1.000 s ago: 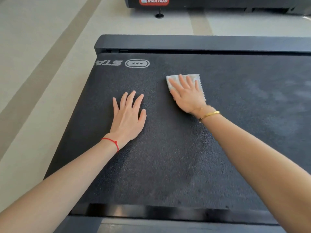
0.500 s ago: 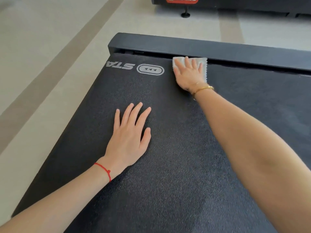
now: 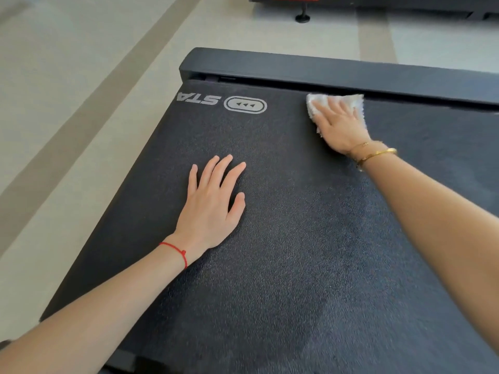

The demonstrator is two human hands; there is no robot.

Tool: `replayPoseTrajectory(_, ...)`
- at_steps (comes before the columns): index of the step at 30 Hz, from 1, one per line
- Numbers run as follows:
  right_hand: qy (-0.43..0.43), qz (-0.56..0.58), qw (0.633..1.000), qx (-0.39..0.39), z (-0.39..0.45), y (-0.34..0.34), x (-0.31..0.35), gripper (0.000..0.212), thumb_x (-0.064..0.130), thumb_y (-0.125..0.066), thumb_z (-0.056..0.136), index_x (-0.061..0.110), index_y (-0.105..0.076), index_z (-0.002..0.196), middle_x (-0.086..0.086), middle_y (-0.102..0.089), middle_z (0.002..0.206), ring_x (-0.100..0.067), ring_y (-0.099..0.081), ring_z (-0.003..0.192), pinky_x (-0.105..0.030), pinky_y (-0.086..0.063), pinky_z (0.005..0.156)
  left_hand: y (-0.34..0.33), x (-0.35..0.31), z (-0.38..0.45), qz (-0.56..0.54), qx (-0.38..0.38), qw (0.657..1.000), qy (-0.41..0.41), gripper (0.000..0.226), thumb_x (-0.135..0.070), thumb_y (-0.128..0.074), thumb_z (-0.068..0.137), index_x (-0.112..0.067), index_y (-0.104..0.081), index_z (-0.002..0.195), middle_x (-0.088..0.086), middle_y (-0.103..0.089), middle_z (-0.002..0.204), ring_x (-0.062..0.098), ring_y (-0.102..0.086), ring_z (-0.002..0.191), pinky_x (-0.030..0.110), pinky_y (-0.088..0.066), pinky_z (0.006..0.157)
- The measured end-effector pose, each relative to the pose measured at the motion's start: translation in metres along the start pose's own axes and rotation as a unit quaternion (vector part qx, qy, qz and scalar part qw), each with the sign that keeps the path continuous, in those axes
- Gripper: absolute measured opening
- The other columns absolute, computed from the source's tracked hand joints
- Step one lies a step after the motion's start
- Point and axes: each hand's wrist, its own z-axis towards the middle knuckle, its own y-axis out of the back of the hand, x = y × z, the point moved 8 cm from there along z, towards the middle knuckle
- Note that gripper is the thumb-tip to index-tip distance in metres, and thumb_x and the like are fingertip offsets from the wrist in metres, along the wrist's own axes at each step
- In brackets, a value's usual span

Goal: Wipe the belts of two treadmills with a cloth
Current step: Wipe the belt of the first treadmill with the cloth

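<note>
White cloth (image 3: 316,109) pinned flat under my right hand (image 3: 340,128), fingers straight, at the belt (image 3: 283,238) edge; left hand (image 3: 209,209) splayed flat, likely bracing my reach.

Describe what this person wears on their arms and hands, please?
Both forearms are bare, with no sleeves or gloves in view. The left hand has a thin red string bracelet at its wrist. The right hand has slim gold bangles at its wrist.
</note>
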Motion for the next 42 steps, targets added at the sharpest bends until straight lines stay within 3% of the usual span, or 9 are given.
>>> replayPoseTrajectory(4, 0.155, -0.058, 0.986, -0.006, -0.085, -0.014, 0.068, 0.049, 0.034, -0.018, 0.107, 0.027, -0.016, 0.156, -0.006, -0.027, 0.155, -0.028, -0.022, 0.143, -0.046, -0.016, 0.118, 0.002, -0.002, -0.001, -0.001, -0.01, 1.0, 0.001, 0.055, -0.037, -0.034, 0.1, -0.026, -0.027, 0.154, 0.0, -0.021, 0.161, 0.02, -0.01, 0.151, 0.055, -0.007, 0.121)
replayPoseTrajectory(8, 0.213, -0.005, 0.976, 0.037, -0.175, -0.03, 0.094, 0.052, 0.045, -0.011, 0.105, 0.034, -0.012, 0.156, 0.004, -0.01, 0.164, -0.019, -0.003, 0.152, -0.039, 0.004, 0.123, 0.003, -0.003, -0.002, 0.003, -0.012, 1.0, -0.001, 0.055, -0.036, -0.035, 0.101, -0.025, -0.027, 0.154, 0.001, -0.021, 0.161, 0.02, -0.011, 0.151, 0.054, -0.007, 0.121)
replayPoseTrajectory(11, 0.2, -0.01, 0.979, 0.034, -0.177, -0.025, 0.079, 0.052, 0.044, -0.016, 0.105, 0.032, -0.015, 0.156, 0.003, -0.015, 0.163, -0.02, -0.008, 0.151, -0.04, -0.002, 0.123, 0.003, -0.002, -0.003, 0.008, -0.014, 1.0, -0.002, 0.054, -0.036, -0.035, 0.101, -0.025, -0.027, 0.154, 0.002, -0.022, 0.161, 0.021, -0.012, 0.151, 0.054, -0.007, 0.121)
replayPoseTrajectory(15, 0.073, -0.024, 0.997, 0.008, -0.15, -0.014, 0.062, 0.049, 0.037, -0.021, 0.106, 0.031, -0.019, 0.154, 0.0, -0.021, 0.159, -0.023, -0.015, 0.147, -0.046, -0.008, 0.121, 0.002, 0.0, -0.002, 0.007, -0.017, 1.0, -0.001, 0.053, -0.037, -0.035, 0.102, -0.025, -0.028, 0.153, 0.002, -0.023, 0.161, 0.022, -0.013, 0.151, 0.055, -0.008, 0.122)
replayPoseTrajectory(21, 0.179, 0.008, 0.981, 0.073, -0.265, -0.036, 0.122, 0.052, 0.047, -0.009, 0.104, 0.038, -0.006, 0.155, 0.006, -0.001, 0.165, -0.018, 0.009, 0.152, -0.039, 0.01, 0.122, 0.002, -0.001, -0.003, 0.0, -0.03, 1.0, -0.011, 0.052, -0.034, -0.039, 0.101, -0.023, -0.032, 0.152, 0.004, -0.026, 0.16, 0.024, -0.016, 0.149, 0.056, -0.008, 0.121)
replayPoseTrajectory(28, 0.276, 0.049, 0.952, 0.127, -0.351, -0.046, 0.17, 0.048, 0.045, -0.013, 0.105, 0.043, -0.012, 0.154, 0.011, 0.002, 0.164, -0.012, 0.012, 0.151, -0.039, 0.007, 0.123, 0.004, -0.004, -0.005, 0.002, -0.031, 0.999, -0.006, 0.052, -0.034, -0.036, 0.103, -0.022, -0.031, 0.153, 0.005, -0.025, 0.161, 0.025, -0.015, 0.15, 0.054, -0.007, 0.121)
replayPoseTrajectory(33, 0.222, -0.036, 0.972, 0.067, -0.304, -0.034, 0.138, 0.052, 0.047, -0.017, 0.105, 0.036, -0.011, 0.155, 0.004, -0.011, 0.163, -0.018, -0.002, 0.151, -0.044, -0.006, 0.122, 0.006, -0.005, -0.009, 0.008, -0.031, 0.999, -0.006, 0.051, -0.032, -0.036, 0.103, -0.022, -0.031, 0.153, 0.006, -0.024, 0.161, 0.026, -0.016, 0.15, 0.053, -0.009, 0.121)
replayPoseTrajectory(37, 0.051, -0.03, 0.997, 0.039, -0.248, -0.017, 0.091, 0.051, 0.043, -0.022, 0.105, 0.037, -0.011, 0.155, 0.002, -0.01, 0.163, -0.019, -0.002, 0.151, -0.042, 0.001, 0.122, 0.005, -0.006, -0.011, 0.01, -0.02, 1.0, -0.003, 0.052, -0.033, -0.033, 0.104, -0.022, -0.027, 0.155, 0.006, -0.022, 0.162, 0.026, -0.014, 0.151, 0.053, -0.008, 0.122)
replayPoseTrajectory(42, 0.15, 0.009, 0.988, 0.042, -0.315, -0.034, 0.147, 0.051, 0.045, -0.019, 0.105, 0.037, -0.012, 0.155, 0.003, -0.008, 0.164, -0.022, 0.003, 0.152, -0.038, 0.009, 0.122, 0.004, -0.006, -0.01, 0.016, -0.021, 1.0, -0.003, 0.052, -0.032, -0.033, 0.104, -0.022, -0.027, 0.155, 0.006, -0.022, 0.162, 0.026, -0.014, 0.15, 0.053, -0.008, 0.121)
